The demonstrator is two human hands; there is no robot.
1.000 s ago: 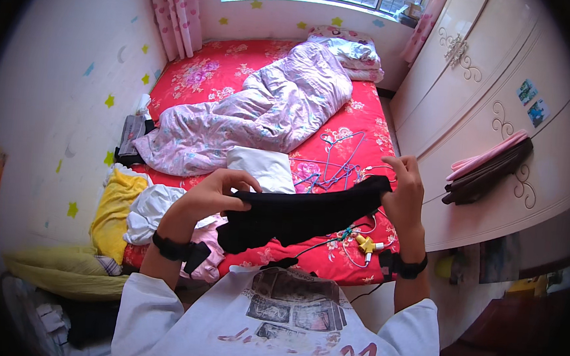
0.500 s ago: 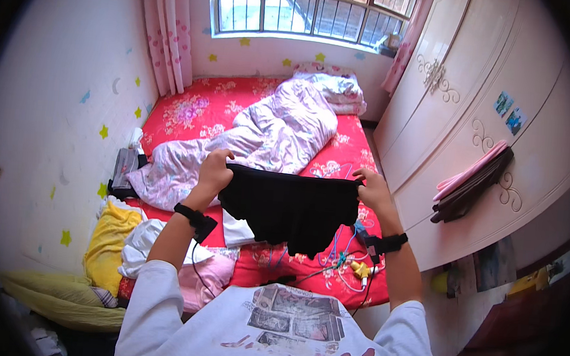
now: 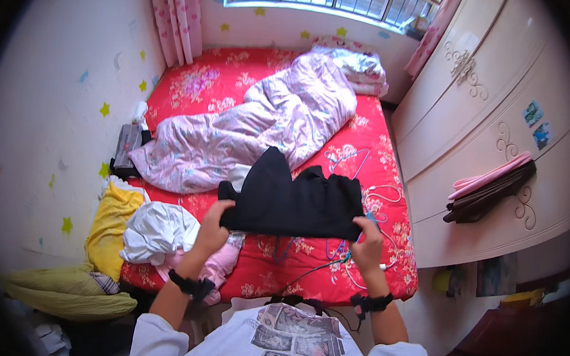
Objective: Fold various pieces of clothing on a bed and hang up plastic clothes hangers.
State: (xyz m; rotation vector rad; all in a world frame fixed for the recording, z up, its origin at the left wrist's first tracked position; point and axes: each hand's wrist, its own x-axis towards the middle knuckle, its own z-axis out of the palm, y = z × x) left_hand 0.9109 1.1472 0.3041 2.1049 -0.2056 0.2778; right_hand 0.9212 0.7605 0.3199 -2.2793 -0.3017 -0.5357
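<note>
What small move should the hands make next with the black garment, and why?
Probably lower the black garment flat onto the red bed. The left hand and right hand pinch its lower corners, and its top edge looks bunched and uneven.

A single head-worn fisheye camera is looking steeply down and forward from the foot of the red floral-sheeted bed (image 3: 206, 83), close above the person's raised forearms, its edges bending the room.

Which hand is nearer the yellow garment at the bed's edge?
Left. The left hand grips the black garment just right of the yellow garment; the right hand holds the far end.
</note>
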